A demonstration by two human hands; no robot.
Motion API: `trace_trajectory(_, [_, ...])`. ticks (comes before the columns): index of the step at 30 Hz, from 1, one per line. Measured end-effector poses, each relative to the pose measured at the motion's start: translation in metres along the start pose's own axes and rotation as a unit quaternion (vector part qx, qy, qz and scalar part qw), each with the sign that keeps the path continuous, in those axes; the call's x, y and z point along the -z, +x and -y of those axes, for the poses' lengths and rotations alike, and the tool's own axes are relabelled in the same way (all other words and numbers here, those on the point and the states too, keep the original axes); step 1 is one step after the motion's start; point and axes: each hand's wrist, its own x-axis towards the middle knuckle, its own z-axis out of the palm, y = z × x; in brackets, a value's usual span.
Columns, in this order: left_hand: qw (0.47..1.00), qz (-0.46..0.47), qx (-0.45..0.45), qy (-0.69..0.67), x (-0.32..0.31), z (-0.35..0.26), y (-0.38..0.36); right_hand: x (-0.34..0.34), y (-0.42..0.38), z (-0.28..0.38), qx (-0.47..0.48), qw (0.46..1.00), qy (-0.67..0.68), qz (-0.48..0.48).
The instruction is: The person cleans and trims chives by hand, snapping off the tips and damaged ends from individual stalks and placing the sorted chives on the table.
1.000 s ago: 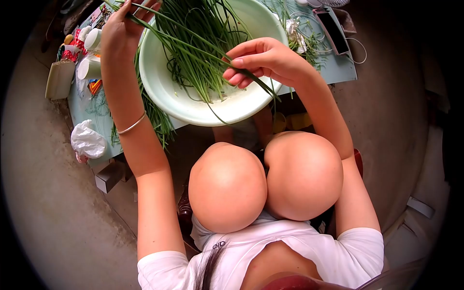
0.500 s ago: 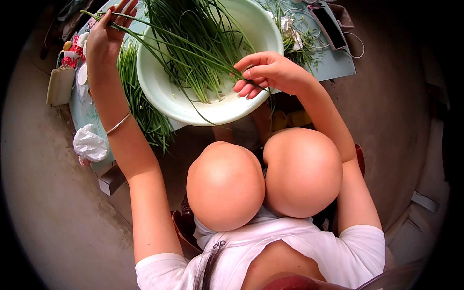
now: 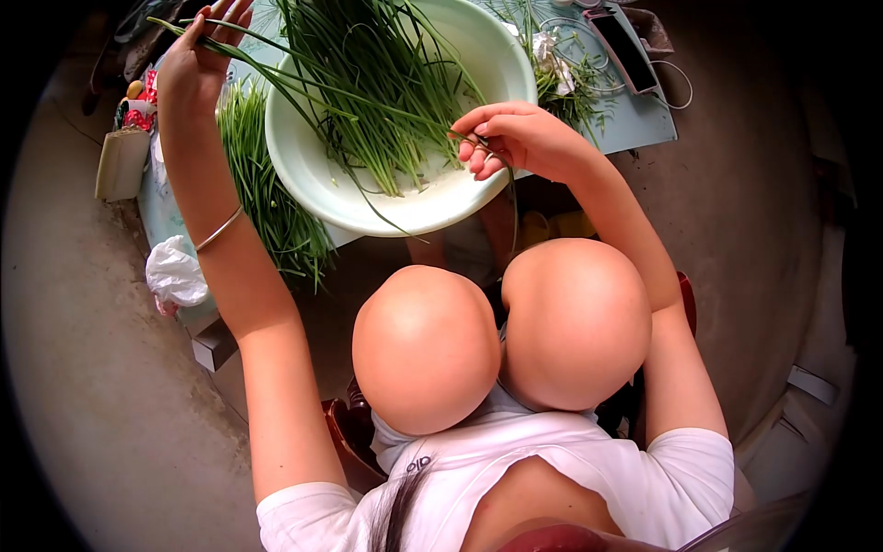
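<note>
Above a pale green basin [image 3: 368, 217], several long chives [image 3: 303, 53] stretch between my two hands. My left hand [image 3: 204, 60], at the upper left, pinches one end of them between thumb and fingers. Beyond the basin's right rim, my right hand [image 3: 524, 140] is closed with its fingertips on the other end. A thin strand hangs down from these right fingers. Inside the basin lies a thick bunch of chives [image 3: 391, 120], cut ends toward me. Another pile of chives [image 3: 262, 184] rests left of the basin, partly hanging over the table edge.
On the light blue table [image 3: 635, 129] lie scraps of greens [image 3: 570, 92], a phone [image 3: 625, 51] and a white cable [image 3: 681, 78] at the right. A crumpled white plastic bag [image 3: 177, 271] hangs at the left edge. My knees [image 3: 428, 350] are below the basin.
My left hand has shifted slightly left and up with the chives. My right fingers have curled in more, and the strand hanging from them reaches lower.
</note>
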Motion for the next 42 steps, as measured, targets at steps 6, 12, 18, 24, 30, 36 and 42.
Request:
trace_trajectory(6, [0.999,0.007,0.003,0.049,-0.012,-0.023,0.000,0.002,-0.016,0.004,-0.021,0.998,0.002,0.063])
trace_trajectory(12, [0.997,-0.047,-0.003,0.058,-0.021,-0.041,-0.009,0.004,-0.030,0.002,-0.041,0.996,-0.047,0.069])
trace_trajectory(18, [0.996,-0.021,-0.037,0.078,-0.002,-0.054,0.000,0.010,-0.037,-0.002,-0.058,0.994,-0.055,0.069])
trace_trajectory(24, [0.996,-0.060,-0.027,0.055,-0.035,-0.059,-0.021,0.014,-0.039,-0.009,-0.011,0.990,-0.129,0.062])
trace_trajectory(30, [0.996,-0.018,-0.088,0.020,-0.049,-0.086,-0.034,0.041,-0.056,0.030,0.191,0.939,-0.240,-0.159])
trace_trajectory(36, [0.992,0.076,-0.103,-0.004,-0.084,-0.109,-0.039,0.102,-0.039,0.062,0.336,0.357,-0.826,-0.277])
trace_trajectory(42, [0.958,0.245,-0.017,-0.152,-0.133,-0.108,-0.049,-0.038,-0.006,0.083,0.404,0.812,-0.420,0.028])
